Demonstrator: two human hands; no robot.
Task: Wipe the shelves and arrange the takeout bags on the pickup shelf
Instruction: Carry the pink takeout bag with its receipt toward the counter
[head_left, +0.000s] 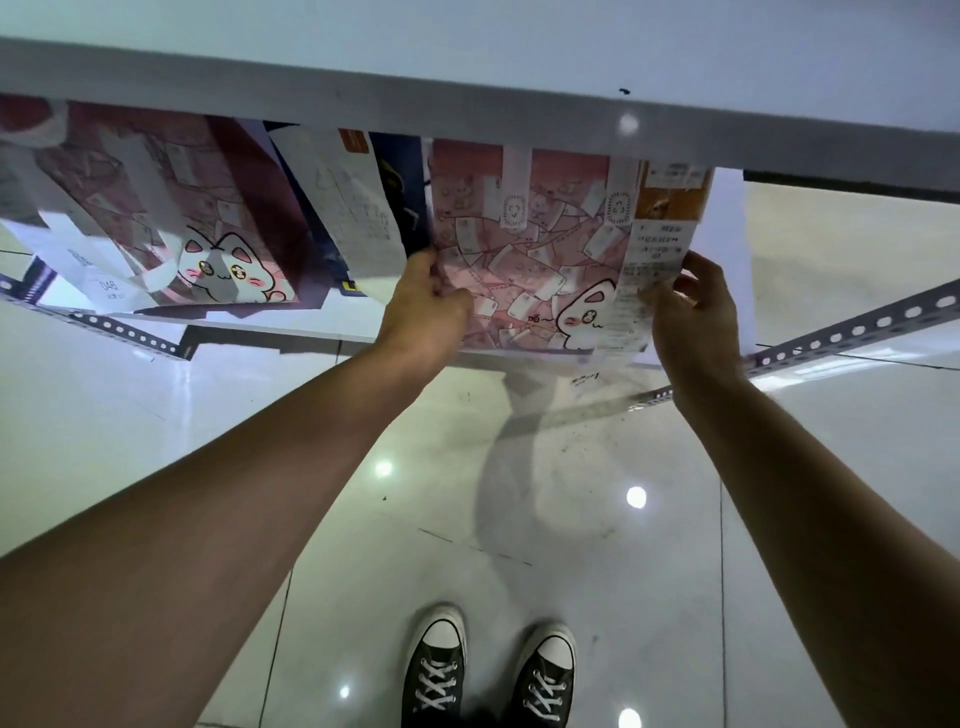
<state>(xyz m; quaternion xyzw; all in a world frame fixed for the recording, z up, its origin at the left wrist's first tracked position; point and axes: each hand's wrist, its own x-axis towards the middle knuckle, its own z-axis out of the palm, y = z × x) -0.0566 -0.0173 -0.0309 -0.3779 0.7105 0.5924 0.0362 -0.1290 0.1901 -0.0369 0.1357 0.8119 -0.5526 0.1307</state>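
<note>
Both arms reach out to a pink cat bag (524, 260) at 12 o'clock; it stands on the white lower shelf (249, 332), under the upper shelf (467, 111); the left hand (426, 306) grips its left edge, fingers curled round it; the right hand (691, 312) holds its right side, fingers bent against a long receipt (647, 270) stuck there; a second pink cat bag (171, 218) stands at 10 o'clock, well apart; a white paper bag (353, 208) leans between them; black sneakers (488, 675) stand on the shiny tile floor (519, 493) at 6 o'clock.
</note>
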